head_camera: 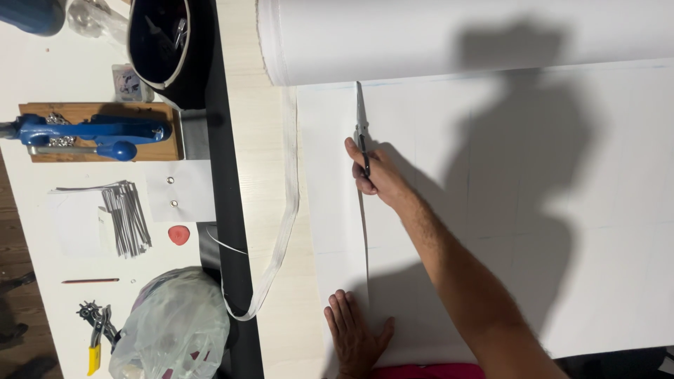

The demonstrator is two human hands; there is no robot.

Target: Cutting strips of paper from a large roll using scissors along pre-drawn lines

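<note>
We see the right hand (372, 175) clenched around the handles of the scissors (361, 130), whose blades point away from the person, toward the fabric roll (456, 35) at the far edge of the desk (263, 140). The blades lie on the white fabric sheet (526, 210) spread out from that roll, near its left edge, at the far end of a straight cut line that runs back toward the person. The left hand (354, 333) lies flat and released, fingers spread, pressing the sheet down just left of that line at the near edge.

A narrow white strip (288, 210) curls along the bare wood just beside the sheet's left side, looping back near the desk's dark edge. Well apart to the left, on a white surface, we see a blue press tool (91, 131) on a wooden board, a bundle of thin metal rods (126, 217), a red round piece (179, 234), a pencil (90, 281), yellow-handled pliers (97, 333), and a clear plastic bag (172, 326). A black bag (168, 49) sits at the far left.
</note>
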